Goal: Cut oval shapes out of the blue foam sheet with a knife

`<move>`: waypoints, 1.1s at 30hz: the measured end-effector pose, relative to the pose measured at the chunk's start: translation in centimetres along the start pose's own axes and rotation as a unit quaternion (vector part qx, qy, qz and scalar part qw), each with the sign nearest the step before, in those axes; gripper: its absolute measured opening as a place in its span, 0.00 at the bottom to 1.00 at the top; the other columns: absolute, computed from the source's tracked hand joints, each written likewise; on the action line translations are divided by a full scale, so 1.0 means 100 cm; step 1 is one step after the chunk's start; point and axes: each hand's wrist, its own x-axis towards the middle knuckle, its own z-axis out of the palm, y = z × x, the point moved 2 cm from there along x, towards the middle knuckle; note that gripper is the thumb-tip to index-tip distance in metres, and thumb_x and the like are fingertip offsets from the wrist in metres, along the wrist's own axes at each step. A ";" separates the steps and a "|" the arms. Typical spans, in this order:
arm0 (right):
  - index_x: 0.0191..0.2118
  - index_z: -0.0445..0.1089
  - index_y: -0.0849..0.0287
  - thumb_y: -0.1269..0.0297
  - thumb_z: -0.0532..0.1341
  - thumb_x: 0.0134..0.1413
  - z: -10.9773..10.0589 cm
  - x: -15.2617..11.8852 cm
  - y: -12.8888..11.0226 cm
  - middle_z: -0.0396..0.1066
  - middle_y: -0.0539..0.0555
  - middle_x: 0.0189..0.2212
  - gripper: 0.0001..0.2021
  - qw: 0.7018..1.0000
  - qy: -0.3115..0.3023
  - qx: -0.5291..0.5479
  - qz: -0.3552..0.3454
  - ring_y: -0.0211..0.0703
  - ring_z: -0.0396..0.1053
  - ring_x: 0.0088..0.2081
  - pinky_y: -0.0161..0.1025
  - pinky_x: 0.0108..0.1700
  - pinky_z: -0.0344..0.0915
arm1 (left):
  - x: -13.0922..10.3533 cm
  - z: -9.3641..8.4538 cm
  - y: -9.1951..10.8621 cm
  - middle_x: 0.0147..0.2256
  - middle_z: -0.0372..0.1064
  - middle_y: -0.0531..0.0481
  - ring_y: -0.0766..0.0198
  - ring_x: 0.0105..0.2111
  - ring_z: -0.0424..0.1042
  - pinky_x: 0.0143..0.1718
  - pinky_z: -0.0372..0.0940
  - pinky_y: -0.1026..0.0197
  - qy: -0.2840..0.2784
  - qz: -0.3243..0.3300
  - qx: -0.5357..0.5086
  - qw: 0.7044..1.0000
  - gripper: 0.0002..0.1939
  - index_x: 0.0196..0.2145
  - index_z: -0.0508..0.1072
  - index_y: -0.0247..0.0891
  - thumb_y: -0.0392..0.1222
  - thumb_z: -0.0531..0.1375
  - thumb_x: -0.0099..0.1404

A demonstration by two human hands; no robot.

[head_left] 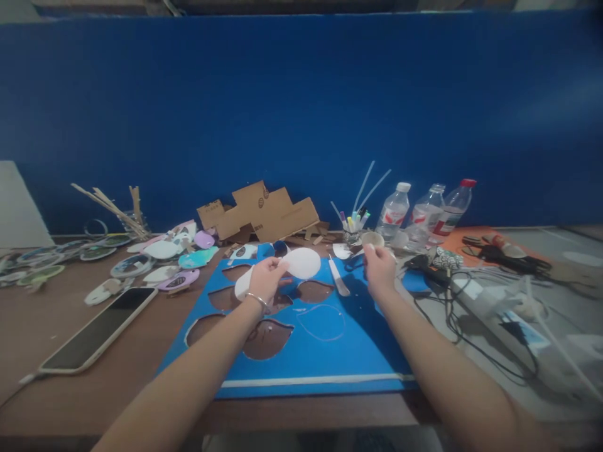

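Note:
A white oval cutout [303,263] is pinched at its left edge by my left hand [267,277], over a blue board [367,351]. Another white piece [242,284] shows partly behind that hand. My right hand [379,269] is closed at the board's far right, fingers on a small pale round thing [373,239] that resembles a tape roll. Between my hands, a white-handled craft knife [339,277] lies on the board. Several rounded holes in the board show brown table, and an oval outline [321,322] is drawn beside them.
On the left are a phone [101,329] and several decorated cutouts [179,280]. Cardboard [271,213] leans at the back, beside a cup of markers [353,226]. Plastic bottles [394,213] stand back right. Cables and a power strip [490,314] crowd the right.

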 end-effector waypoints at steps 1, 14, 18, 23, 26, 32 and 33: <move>0.19 0.56 0.57 0.59 0.58 0.42 0.001 -0.003 -0.001 0.55 0.47 0.17 0.11 0.999 -0.006 -0.033 -0.023 0.39 0.55 0.24 0.38 0.30 0.55 | -0.002 0.002 0.000 0.22 0.68 0.53 0.65 0.25 0.71 0.23 0.69 0.64 -0.003 0.004 0.010 1.000 0.12 0.27 0.67 0.34 0.41 0.65 0.46; 0.37 0.67 0.60 0.56 0.62 0.39 0.041 -0.045 -0.007 0.69 0.50 0.26 0.17 0.917 -0.349 -0.176 -0.080 0.39 0.64 0.27 0.35 0.29 0.60 | -0.019 0.018 -0.007 0.19 0.67 0.55 0.67 0.15 0.67 0.12 0.59 0.69 -0.105 -0.015 0.091 0.990 0.15 0.27 0.64 0.35 0.44 0.65 0.46; 0.30 0.67 0.62 0.56 0.62 0.40 0.047 -0.053 -0.004 0.69 0.50 0.24 0.14 0.915 -0.361 -0.173 -0.050 0.39 0.64 0.26 0.33 0.27 0.59 | -0.019 0.018 -0.010 0.19 0.67 0.54 0.67 0.13 0.66 0.09 0.51 0.72 -0.111 -0.028 0.107 0.988 0.14 0.28 0.64 0.36 0.44 0.64 0.47; 0.29 0.66 0.62 0.54 0.50 0.52 0.046 -0.052 0.004 0.66 0.49 0.20 0.16 0.916 -0.361 -0.175 -0.023 0.36 0.62 0.21 0.32 0.22 0.57 | -0.021 0.019 -0.007 0.21 0.66 0.55 0.69 0.13 0.65 0.09 0.52 0.72 -0.118 -0.027 0.109 0.987 0.14 0.28 0.64 0.36 0.46 0.63 0.48; 0.25 0.64 0.62 0.52 0.44 0.55 0.046 -0.053 0.008 0.63 0.49 0.17 0.21 0.915 -0.347 -0.206 -0.017 0.36 0.60 0.18 0.32 0.19 0.56 | -0.023 0.020 -0.004 0.21 0.65 0.56 0.70 0.13 0.64 0.11 0.54 0.71 -0.114 -0.005 0.104 0.988 0.13 0.28 0.64 0.36 0.46 0.62 0.48; 0.34 0.64 0.60 0.54 0.38 0.58 0.036 -0.045 0.002 0.68 0.54 0.26 0.22 0.899 -0.286 -0.329 -0.050 0.41 0.65 0.29 0.35 0.30 0.59 | -0.017 0.013 -0.002 0.26 0.67 0.53 0.69 0.23 0.66 0.21 0.60 0.69 -0.084 0.073 0.086 0.990 0.13 0.33 0.67 0.35 0.42 0.62 0.48; 0.34 0.64 0.60 0.52 0.43 0.56 0.033 -0.042 0.001 0.68 0.55 0.28 0.20 0.889 -0.277 -0.359 -0.059 0.44 0.65 0.32 0.37 0.32 0.58 | -0.015 0.012 -0.002 0.27 0.68 0.52 0.68 0.25 0.66 0.24 0.61 0.68 -0.081 0.082 0.082 0.990 0.15 0.34 0.67 0.35 0.41 0.62 0.48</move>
